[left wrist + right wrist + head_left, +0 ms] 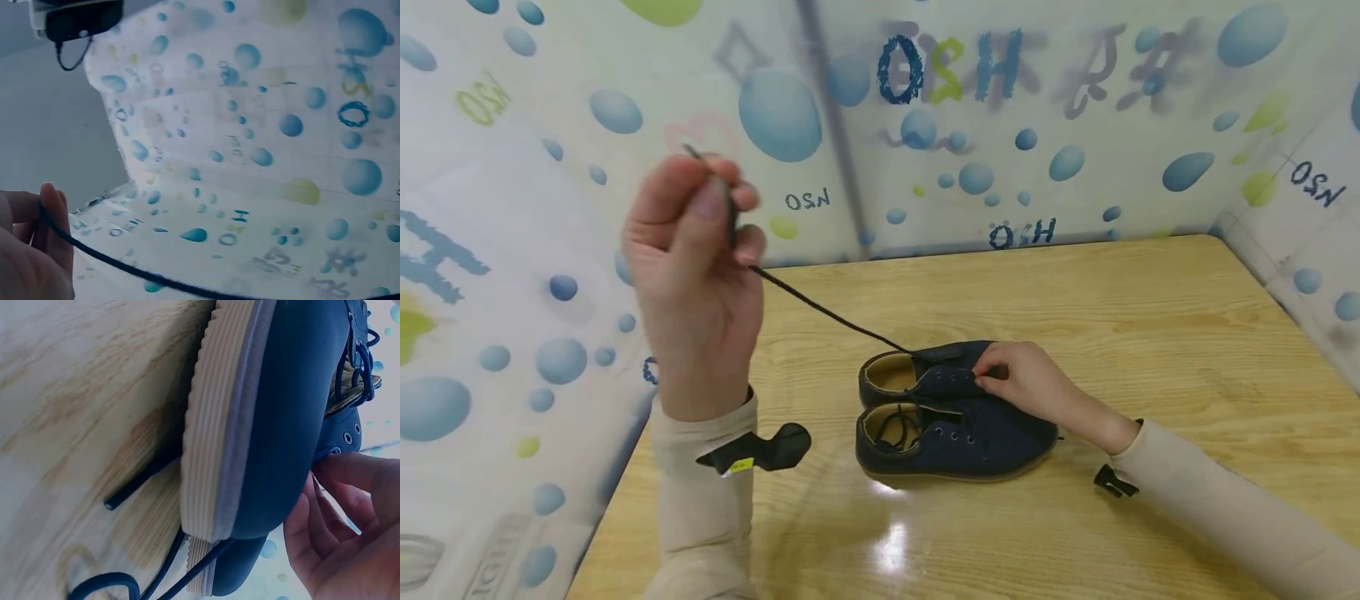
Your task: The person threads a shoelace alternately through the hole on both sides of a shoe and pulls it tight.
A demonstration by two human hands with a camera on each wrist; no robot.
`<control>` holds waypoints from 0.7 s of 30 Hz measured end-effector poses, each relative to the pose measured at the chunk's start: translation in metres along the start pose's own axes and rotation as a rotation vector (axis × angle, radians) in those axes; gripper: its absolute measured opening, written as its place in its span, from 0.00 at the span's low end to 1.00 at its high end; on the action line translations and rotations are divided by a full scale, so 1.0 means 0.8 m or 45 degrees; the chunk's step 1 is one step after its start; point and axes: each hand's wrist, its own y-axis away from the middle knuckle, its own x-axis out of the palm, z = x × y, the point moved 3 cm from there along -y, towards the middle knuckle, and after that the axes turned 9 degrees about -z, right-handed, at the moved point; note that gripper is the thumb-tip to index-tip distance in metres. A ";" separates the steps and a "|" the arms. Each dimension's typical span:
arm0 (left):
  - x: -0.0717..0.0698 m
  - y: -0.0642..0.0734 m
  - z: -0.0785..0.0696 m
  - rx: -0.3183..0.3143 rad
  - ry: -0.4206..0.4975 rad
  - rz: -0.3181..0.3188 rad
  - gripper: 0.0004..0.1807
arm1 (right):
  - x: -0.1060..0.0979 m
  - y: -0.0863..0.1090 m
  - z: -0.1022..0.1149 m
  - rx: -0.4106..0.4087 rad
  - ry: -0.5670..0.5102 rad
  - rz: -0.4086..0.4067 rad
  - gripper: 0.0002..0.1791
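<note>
My raised left hand (696, 250) pinches the end of a dark shoelace (827, 312) between thumb and fingers. The lace slants, taut-looking, down to the opening of the farther navy shoe (981, 348). In the left wrist view the shoelace (150, 275) sags away from the fingertips. On that farther shoe, my right hand (1033, 379) pinches the edge near its front eyelets; whether lace is also between the fingertips is hidden. The nearer navy shoe (1000, 442) stands alongside, lace bundled inside. Seen from the right wrist, the right hand (356, 519) reaches past a shoe toe (287, 412).
Both shoes stand on a wooden table (820, 517), toes to the right. A loose lace end (128, 490) and a lace loop (106, 581) lie by the toes. Patterned wall sheeting (925, 167) borders the table. Black pieces (767, 450) sit at the sleeves.
</note>
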 end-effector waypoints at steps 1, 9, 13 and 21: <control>0.000 0.001 0.011 -0.032 -0.157 0.027 0.13 | -0.001 0.000 0.000 0.005 0.005 0.002 0.03; -0.064 0.015 0.135 -0.699 -1.315 0.386 0.10 | -0.003 0.000 -0.002 -0.020 -0.025 0.036 0.04; -0.109 0.022 0.184 -0.829 -1.711 0.687 0.10 | -0.002 -0.013 -0.006 -0.025 -0.009 0.092 0.08; -0.145 0.044 0.232 -0.789 -2.102 1.049 0.04 | 0.003 -0.056 -0.018 -0.105 0.214 0.122 0.16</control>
